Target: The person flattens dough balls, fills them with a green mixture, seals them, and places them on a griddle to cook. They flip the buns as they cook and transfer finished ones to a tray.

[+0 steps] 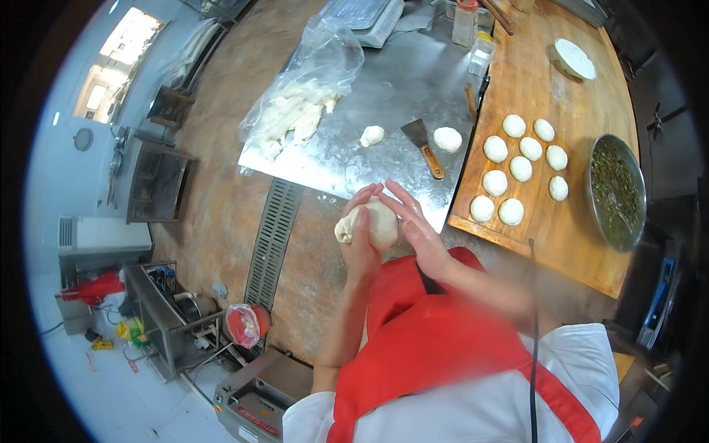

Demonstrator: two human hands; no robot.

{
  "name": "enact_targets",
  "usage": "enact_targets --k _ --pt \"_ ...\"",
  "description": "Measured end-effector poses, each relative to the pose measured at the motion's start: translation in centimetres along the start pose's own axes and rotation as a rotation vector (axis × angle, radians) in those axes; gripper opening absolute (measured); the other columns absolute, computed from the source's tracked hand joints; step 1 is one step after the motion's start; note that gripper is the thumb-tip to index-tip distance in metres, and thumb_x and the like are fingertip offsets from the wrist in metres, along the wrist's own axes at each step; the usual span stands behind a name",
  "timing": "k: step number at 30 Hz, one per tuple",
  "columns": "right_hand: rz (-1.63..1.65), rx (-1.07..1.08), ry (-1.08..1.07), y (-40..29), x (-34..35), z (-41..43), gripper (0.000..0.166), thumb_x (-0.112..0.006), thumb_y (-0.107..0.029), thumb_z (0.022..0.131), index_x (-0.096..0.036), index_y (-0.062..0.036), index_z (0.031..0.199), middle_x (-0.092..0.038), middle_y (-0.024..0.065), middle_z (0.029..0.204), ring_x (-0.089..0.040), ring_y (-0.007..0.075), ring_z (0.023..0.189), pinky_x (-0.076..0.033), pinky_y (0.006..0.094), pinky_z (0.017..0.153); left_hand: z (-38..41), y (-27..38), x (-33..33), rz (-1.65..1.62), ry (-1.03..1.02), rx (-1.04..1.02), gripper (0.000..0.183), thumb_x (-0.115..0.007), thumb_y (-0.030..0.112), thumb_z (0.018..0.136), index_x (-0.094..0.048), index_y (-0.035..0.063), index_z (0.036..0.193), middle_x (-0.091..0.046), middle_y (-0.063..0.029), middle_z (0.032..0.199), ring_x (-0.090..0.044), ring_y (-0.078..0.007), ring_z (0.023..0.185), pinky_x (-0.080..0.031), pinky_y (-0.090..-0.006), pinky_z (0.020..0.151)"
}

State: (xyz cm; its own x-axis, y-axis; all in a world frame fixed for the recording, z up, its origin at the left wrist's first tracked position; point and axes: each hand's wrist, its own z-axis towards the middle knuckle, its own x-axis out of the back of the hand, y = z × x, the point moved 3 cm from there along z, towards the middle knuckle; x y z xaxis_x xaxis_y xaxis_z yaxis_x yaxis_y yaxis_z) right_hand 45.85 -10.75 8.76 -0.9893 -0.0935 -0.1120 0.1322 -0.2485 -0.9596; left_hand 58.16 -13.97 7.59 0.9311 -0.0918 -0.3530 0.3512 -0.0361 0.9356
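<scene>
A ball of white dough (pixel 383 224) is between my two hands, above the near edge of the steel table. My left hand (pixel 361 227) grips it, with the thumb across it and a pinched end of dough sticking out on the left. My right hand (pixel 415 224) lies against the other side, its fingers extended and nearly meeting the left fingertips. On the steel table beyond are a small dough lump (pixel 372 136), a scraper with a wooden handle (pixel 431 160), a rounded dough piece (pixel 447 139), and a large dough mass (pixel 296 119) partly under clear plastic.
Several dough balls (pixel 520 169) lie on the wooden table (pixel 576 243) at right, beside a steel bowl of chopped green filling (pixel 616 191). A white bowl (pixel 576 58) stands farther back. A scale (pixel 368 19) and plastic containers (pixel 481 54) stand at the back of the steel table.
</scene>
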Motion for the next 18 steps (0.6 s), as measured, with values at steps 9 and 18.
enact_targets --k 9,18 --pt "0.047 -0.277 0.197 1.2 3.9 2.6 0.051 -0.047 -0.026 0.098 -0.030 -0.0059 0.142 -0.031 0.0154 0.143 -0.029 0.0265 0.135 -0.036 0.0385 0.103 6.3 -1.4 1.0 -0.268 -0.467 0.414 0.043 -0.056 0.026 0.091 -0.045 0.0071 0.127 -0.042 -0.0182 0.137 -0.050 -0.0263 0.120 -0.048 -0.0397 0.094" --pt "1.138 -0.436 0.543 2.7 -1.7 4.2 0.049 -0.028 -0.041 0.102 -0.038 -0.0059 0.135 -0.050 0.0106 0.130 -0.049 0.0233 0.120 -0.038 0.0394 0.102 9.0 2.2 -1.8 0.668 -0.417 -0.283 0.113 -0.085 0.016 0.054 -0.019 0.0040 0.145 -0.022 -0.0194 0.150 -0.015 -0.0338 0.141 -0.014 -0.0482 0.113"
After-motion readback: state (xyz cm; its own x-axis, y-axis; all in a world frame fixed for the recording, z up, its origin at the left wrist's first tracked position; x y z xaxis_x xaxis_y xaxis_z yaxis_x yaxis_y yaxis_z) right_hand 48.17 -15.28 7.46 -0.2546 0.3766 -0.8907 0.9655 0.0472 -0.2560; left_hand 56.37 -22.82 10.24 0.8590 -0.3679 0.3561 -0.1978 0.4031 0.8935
